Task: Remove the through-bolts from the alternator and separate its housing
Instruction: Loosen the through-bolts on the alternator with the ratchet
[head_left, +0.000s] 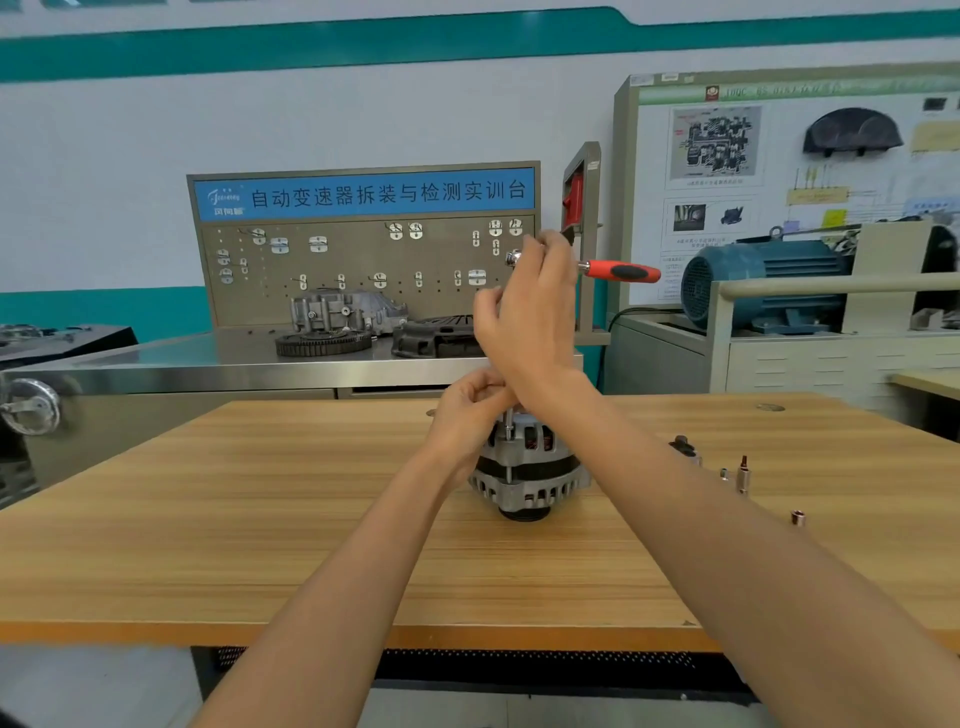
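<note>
Two sockets (742, 474) right of alternator (527, 467).

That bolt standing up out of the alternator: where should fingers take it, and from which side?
Probably at the bare upper shank of the bolt, pinched from above and pulled straight up. It stands upright with its lower part inside the alternator, and the left hand is already at its top.

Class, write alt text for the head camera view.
A person's left hand pinches a through-bolt atop an alternator standing on a wooden table, while the right hand holds a red-handled ratchet raised above it.
</note>
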